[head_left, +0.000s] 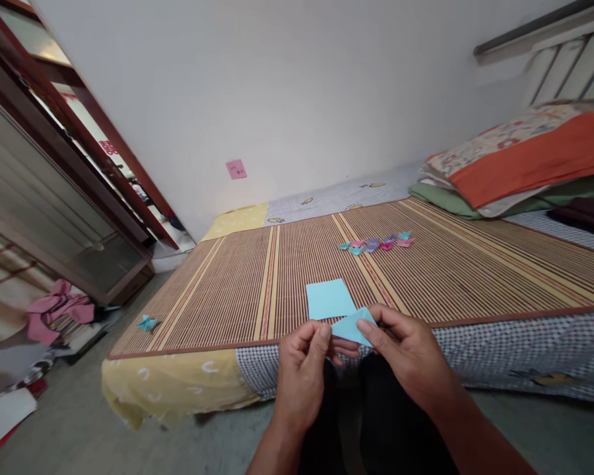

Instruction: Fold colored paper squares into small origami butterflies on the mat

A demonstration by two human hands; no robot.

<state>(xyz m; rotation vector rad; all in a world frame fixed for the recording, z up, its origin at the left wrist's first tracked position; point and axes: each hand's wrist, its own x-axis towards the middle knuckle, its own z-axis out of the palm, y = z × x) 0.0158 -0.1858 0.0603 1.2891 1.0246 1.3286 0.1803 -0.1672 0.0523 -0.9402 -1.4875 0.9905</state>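
A folded piece of light-blue origami paper (352, 327) is held between my two hands above the near edge of the bed. My left hand (304, 363) pinches its left corner between thumb and fingers. On the paper's right side, my right hand (406, 343) grips it with the thumb on top. Just beyond, a flat light-blue square sheet (329, 299) lies on the striped bamboo mat (228, 290). Farther back on the mat sits a cluster of several small folded paper pieces (372, 245) in blue, pink and purple.
A lone blue folded paper piece (147, 323) rests at the mat's left corner. Folded bedding (534, 165) is piled at the back right, near a radiator (574, 66). A pink note (236, 169) sticks to the wall. Pink cloth (59, 310) lies left of the bed.
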